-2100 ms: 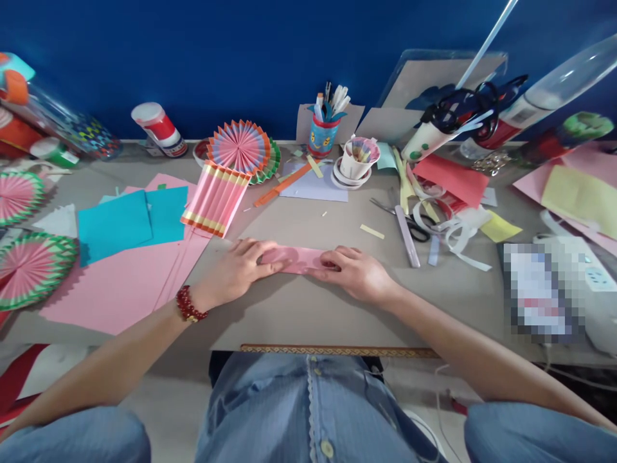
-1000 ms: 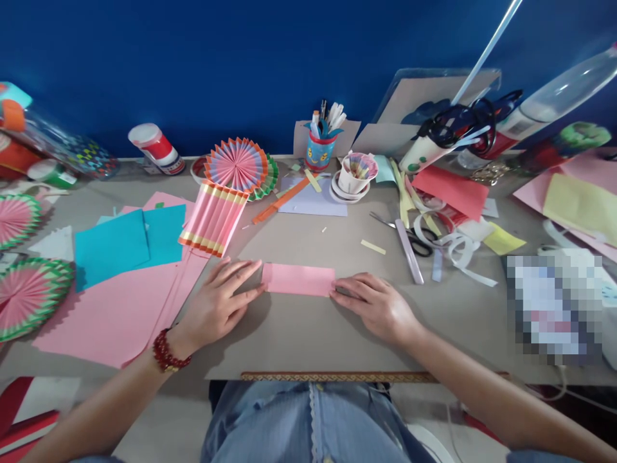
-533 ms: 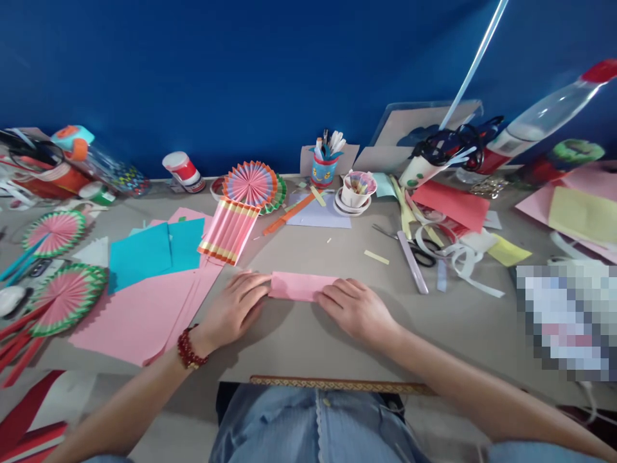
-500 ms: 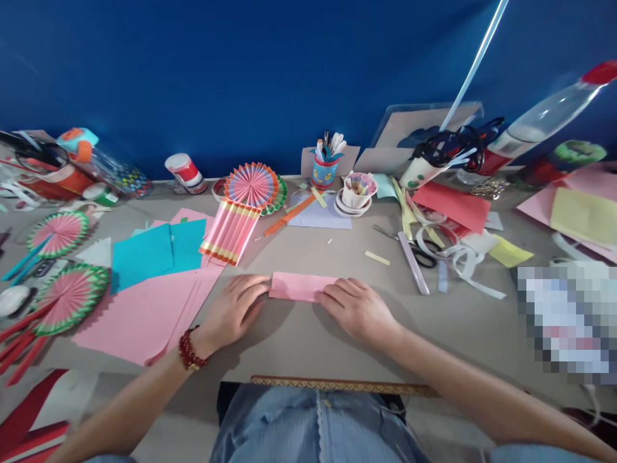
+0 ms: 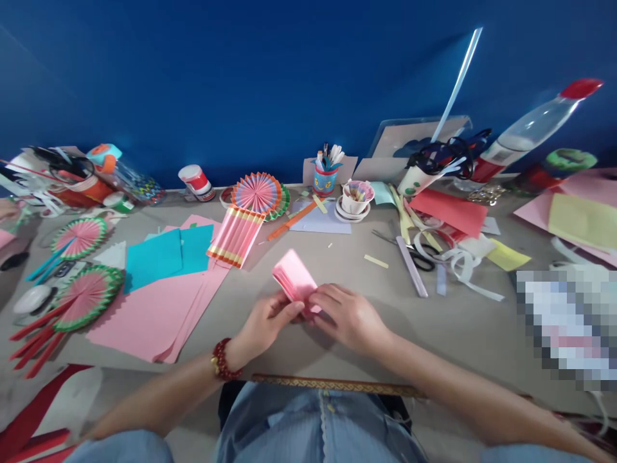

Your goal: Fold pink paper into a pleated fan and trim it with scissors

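Observation:
A folded strip of pink paper (image 5: 295, 273) is held up off the table, tilted, its layered folds showing at the left edge. My left hand (image 5: 270, 321) pinches its lower end between thumb and fingers. Against the same lower end, my right hand (image 5: 349, 316) closes its fingers on the paper; its thumb is hidden. To the left lie pink paper sheets (image 5: 149, 321) with blue paper (image 5: 157, 257) on top. Beyond the hands rests a pleated pink strip with yellow and orange bands (image 5: 236, 236), next to a round pleated paper fan (image 5: 256, 193).
Scissors (image 5: 420, 260) and a lilac stick (image 5: 411, 267) lie to the right, near curled white strips (image 5: 470, 276). Two round fans (image 5: 87, 292) with sticks are at far left. At the back stand a pen cup (image 5: 325, 180), a white cup (image 5: 355, 198) and a tilted bottle (image 5: 535, 132).
The pink strip has gone from lying flat to being lifted and tilted upright. My left hand has moved right to grip it, and my right hand stays on it. The view has shifted slightly.

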A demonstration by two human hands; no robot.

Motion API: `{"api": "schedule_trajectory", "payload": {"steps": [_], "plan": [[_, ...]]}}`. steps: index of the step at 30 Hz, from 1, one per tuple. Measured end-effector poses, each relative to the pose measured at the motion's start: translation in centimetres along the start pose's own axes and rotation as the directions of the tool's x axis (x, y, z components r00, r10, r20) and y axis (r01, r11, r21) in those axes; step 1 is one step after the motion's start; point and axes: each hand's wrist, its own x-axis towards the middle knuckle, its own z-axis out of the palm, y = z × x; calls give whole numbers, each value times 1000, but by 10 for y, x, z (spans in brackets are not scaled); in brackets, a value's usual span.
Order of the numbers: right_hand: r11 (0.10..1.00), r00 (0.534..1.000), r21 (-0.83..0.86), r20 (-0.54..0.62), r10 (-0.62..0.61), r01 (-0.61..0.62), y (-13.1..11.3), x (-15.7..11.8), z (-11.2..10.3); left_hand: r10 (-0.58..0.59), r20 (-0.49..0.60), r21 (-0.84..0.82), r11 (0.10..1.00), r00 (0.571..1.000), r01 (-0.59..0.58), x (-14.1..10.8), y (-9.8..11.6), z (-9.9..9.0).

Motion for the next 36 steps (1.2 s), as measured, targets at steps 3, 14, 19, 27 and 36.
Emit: {"api": "schedule_trajectory", "payload": {"steps": [3, 14, 19, 27, 36], "plan": [[996, 999, -80, -24, -48, 46, -8, -3, -3, 130, -83, 210, 971, 988, -111, 10, 5, 4], [922, 980, -376, -126, -151, 94, -6, 9, -60, 440, 314, 890, 172, 841, -422, 29, 42, -10], [931, 983, -347, -94, -158, 116, 9, -2, -48, 483, 343, 861, 181, 806, -476, 32, 34, -11], [914, 993, -400, -65, -102, 68, 24, -24, -35, 571, 298, 886, 132, 765, -444, 27, 0, -17], [928, 996, -363, 27, -85, 89, 32, -43, -13, 476, 371, 853, 165, 797, -496, 9, -26, -14]]}}
